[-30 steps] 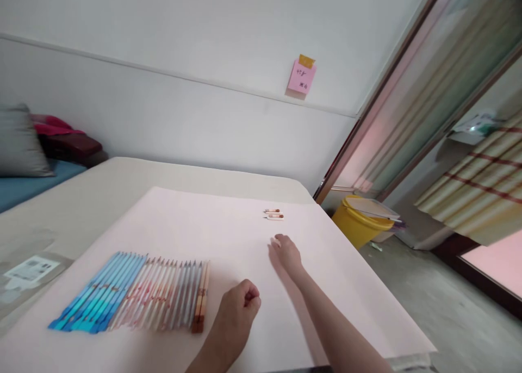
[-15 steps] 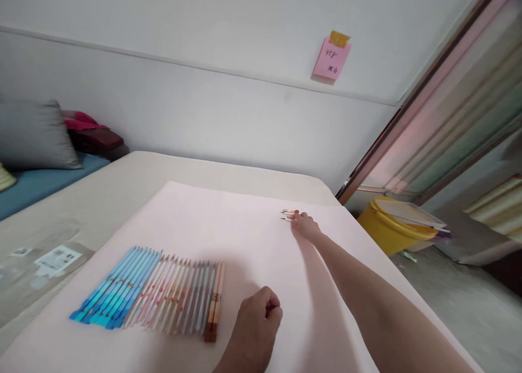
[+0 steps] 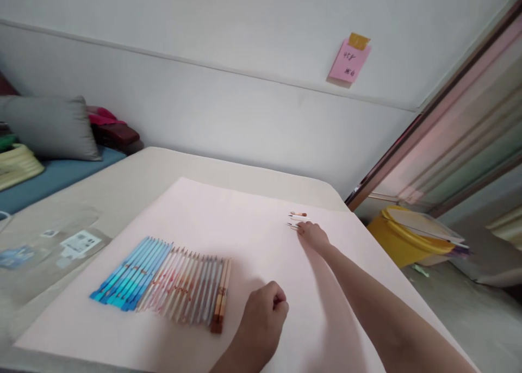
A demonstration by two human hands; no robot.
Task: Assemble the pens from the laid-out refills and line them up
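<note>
My right hand (image 3: pixel 313 236) reaches far across a pale pink sheet (image 3: pixel 244 221), fingers pressed together on a slim pen (image 3: pixel 292 225) with a dark tip. Just beyond those fingers lie a white pen (image 3: pixel 299 218) and a short orange-brown pen (image 3: pixel 298 213), both partly hidden. Curled into a fist, my left hand (image 3: pixel 265 318) rests near the front; nothing shows in it. To its left is a neat side-by-side row: blue pens (image 3: pixel 130 275), patterned whitish pens (image 3: pixel 167 283), greyish pens (image 3: pixel 204 288) and orange-brown pens (image 3: pixel 222 297), tips pointing away from me.
The sheet covers part of a cream surface (image 3: pixel 228 169) against a white wall, where a pink note (image 3: pixel 349 62) is taped. Clear packaging with a label (image 3: pixel 80 244) lies left. A grey cushion (image 3: pixel 53 125) is beyond; a yellow bin (image 3: pixel 402 240) stands right on the floor.
The view has swung slightly left, shifting everything rightward. My right hand has drawn a little toward me, away from the far pens. My left hand stays closed in about the same spot.
</note>
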